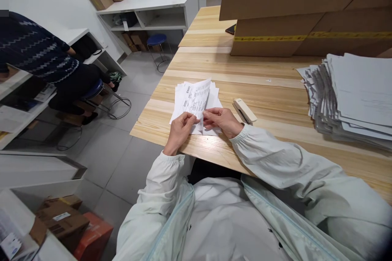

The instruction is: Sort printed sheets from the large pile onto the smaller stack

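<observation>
A small bundle of printed paper slips [194, 100] lies near the front edge of the wooden table [269, 89]. My left hand [179, 130] pinches the bundle's lower left corner. My right hand [221, 120] grips its lower right part, fingers curled over the paper. Both hands rest on the tabletop, close together. A cream stapler [244, 110] lies just right of my right hand, apart from it.
A tall fanned stack of white sheets [352, 98] sits at the right. Large cardboard boxes [300, 8] stand at the back of the table. A seated person [45, 61] is at the left by white shelving. Boxes [65, 222] lie on the floor lower left.
</observation>
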